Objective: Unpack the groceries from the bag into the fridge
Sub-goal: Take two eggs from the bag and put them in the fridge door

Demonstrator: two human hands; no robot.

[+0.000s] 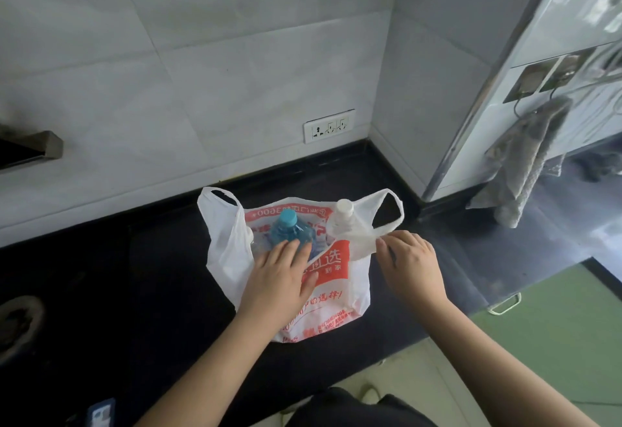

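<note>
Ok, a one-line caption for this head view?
Left hand reaches into bag near blue bottle; right hand pinches its handle.

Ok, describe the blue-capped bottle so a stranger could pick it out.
On the black counter stands a white plastic bag with red print. The blue-capped bottle stands inside, left of a white-capped bottle; only it is tinted blue, under the left hand.

Both forearms bare, no sleeves in view; left hand (281, 278) and right hand (412, 263) without rings, watch or gloves; dark garment (353, 408) below.
</note>
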